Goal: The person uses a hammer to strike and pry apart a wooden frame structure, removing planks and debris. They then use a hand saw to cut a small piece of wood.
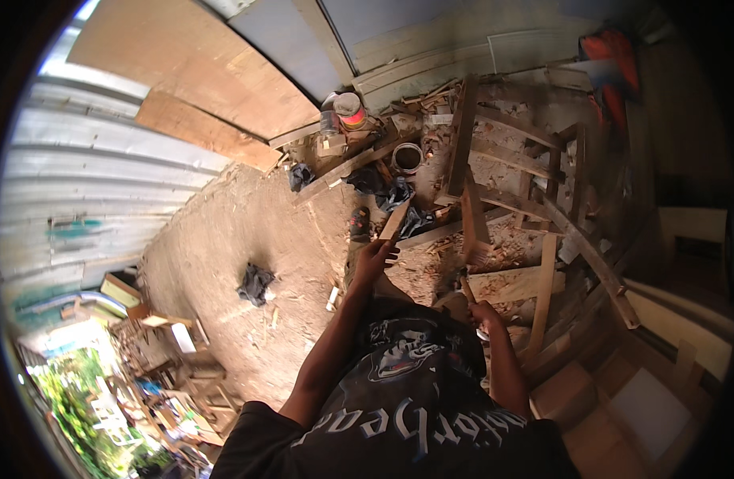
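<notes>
My left hand (375, 259) is closed around the lower end of a short, flat piece of wood (395, 221), which points away from me and narrows toward its far end. My right hand (485, 314) grips the wooden handle of a tool (467, 289). The tool's far end is dark against the ground, and I cannot make out its shape. Just beyond it a thick wooden beam (473, 227) slants up from the litter. A pale board (507, 284) lies to the right of the tool.
A wooden frame (514, 156) of crossed bars stands at the far right. A bucket (407, 158), paint cans (349, 110) and black plastic (395, 194) lie ahead. Another black plastic scrap (256, 284) rests on the dirt floor to the left. A long pole (594, 263) slopes at the right.
</notes>
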`<state>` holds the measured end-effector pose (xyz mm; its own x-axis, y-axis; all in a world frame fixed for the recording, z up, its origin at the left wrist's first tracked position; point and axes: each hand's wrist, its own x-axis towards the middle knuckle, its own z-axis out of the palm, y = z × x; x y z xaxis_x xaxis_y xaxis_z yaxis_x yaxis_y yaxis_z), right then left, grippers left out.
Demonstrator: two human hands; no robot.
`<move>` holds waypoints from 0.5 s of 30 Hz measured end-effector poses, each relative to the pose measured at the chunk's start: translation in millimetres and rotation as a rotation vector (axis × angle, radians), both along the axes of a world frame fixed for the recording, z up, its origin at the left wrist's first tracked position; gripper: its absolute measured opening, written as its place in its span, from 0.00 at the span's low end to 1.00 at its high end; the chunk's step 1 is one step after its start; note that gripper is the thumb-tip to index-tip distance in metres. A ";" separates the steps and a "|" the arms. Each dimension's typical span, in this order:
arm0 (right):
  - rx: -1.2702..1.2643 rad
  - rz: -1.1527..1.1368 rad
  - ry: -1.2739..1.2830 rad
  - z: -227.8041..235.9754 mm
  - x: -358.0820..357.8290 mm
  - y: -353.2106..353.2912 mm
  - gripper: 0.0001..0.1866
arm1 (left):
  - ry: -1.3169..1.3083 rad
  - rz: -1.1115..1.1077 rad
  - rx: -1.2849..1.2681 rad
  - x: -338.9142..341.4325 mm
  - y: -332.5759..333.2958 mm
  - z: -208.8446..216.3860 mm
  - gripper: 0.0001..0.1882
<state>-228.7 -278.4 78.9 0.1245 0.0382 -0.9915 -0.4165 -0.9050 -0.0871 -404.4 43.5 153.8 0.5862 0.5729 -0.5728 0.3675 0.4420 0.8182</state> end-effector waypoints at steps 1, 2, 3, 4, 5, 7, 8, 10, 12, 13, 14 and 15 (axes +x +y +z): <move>0.014 -0.119 -0.065 7.4 -16.3 21.1 0.10 | -0.009 -0.048 -0.004 -6.1 19.6 -20.9 0.19; 0.039 -0.271 -0.050 2.9 -28.2 37.5 0.11 | -0.014 -0.096 0.030 -13.1 37.1 -41.8 0.18; 0.056 -0.442 -0.041 -0.7 -41.7 50.4 0.12 | 0.013 -0.154 0.026 -18.3 54.9 -60.4 0.18; 0.063 -0.614 -0.041 -3.1 -56.0 56.6 0.13 | 0.037 -0.213 0.012 -21.0 71.2 -70.6 0.18; 0.127 -0.676 -0.038 -33.1 -76.2 55.4 0.16 | 0.100 -0.329 0.062 -26.6 93.4 -80.6 0.17; 0.055 -0.765 -0.209 -41.9 -115.0 87.9 0.17 | 0.208 -0.524 0.168 -21.1 130.1 -83.3 0.16; 0.051 -0.805 -0.303 -31.9 -138.5 112.9 0.18 | 0.233 -0.580 0.217 -19.0 144.2 -81.5 0.16; -0.006 -0.754 -0.459 -45.4 -181.4 147.5 0.19 | 0.273 -0.679 0.335 -11.9 176.7 -83.1 0.15; -0.061 -0.681 -0.433 -30.8 -197.1 181.2 0.19 | 0.083 -0.596 0.271 -37.9 200.2 -146.7 0.15; -0.040 -0.773 -0.322 -21.7 -200.4 192.9 0.19 | 0.047 -0.544 0.148 -37.7 209.2 -159.7 0.15; -0.023 -0.861 -0.211 -15.8 -203.2 200.4 0.20 | 0.014 -0.489 0.020 -36.9 215.9 -175.5 0.15; -0.003 -0.945 -0.099 -20.2 -208.8 207.0 0.21 | 0.203 -0.611 0.090 -34.8 224.6 -189.4 0.14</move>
<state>-437.5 -71.4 58.8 0.1862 -0.1236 -0.9747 -0.9672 -0.1972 -0.1598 -439.2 268.1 -35.6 0.7068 0.2215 -0.6718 0.6824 0.0368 0.7300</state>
